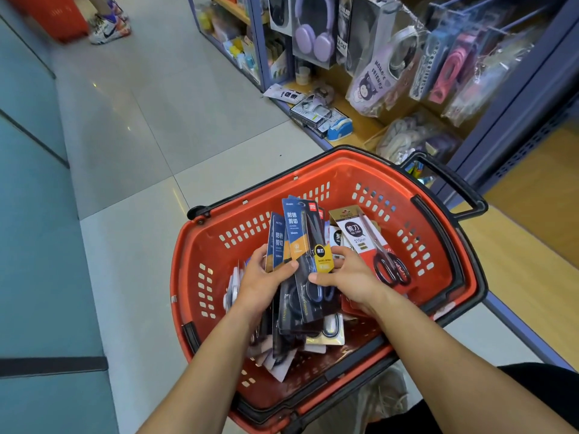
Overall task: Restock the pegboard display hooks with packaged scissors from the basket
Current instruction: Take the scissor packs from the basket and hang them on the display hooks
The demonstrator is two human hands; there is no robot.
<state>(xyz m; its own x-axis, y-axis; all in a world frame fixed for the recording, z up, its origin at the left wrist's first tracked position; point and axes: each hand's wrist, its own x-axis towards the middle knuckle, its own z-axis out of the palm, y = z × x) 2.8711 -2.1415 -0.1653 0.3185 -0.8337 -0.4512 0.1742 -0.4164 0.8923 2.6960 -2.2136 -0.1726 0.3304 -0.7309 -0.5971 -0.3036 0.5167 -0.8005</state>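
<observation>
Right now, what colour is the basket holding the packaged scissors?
The basket is red with black rim trim and a black handle; the head view, the only one, shows it clearly.

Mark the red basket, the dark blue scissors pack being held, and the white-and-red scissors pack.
red basket (344, 177): head view, inner far wall.
dark blue scissors pack (296, 236): head view, upper printed card.
white-and-red scissors pack (356, 229): head view, black round label.

- Left hand (266, 277): fingers hidden behind gripped dark scissor packs (300, 245).
- Right hand (347, 277): covers packs beneath.
- Lower layer in basket (200, 245): buried, count unclear.
- Fine print on packs: too small.
- Hanging goods (463, 64): blurred.
- Bystander's shoes (108, 26): cut by top edge.
- Both forearms: cut by bottom edge.
</observation>
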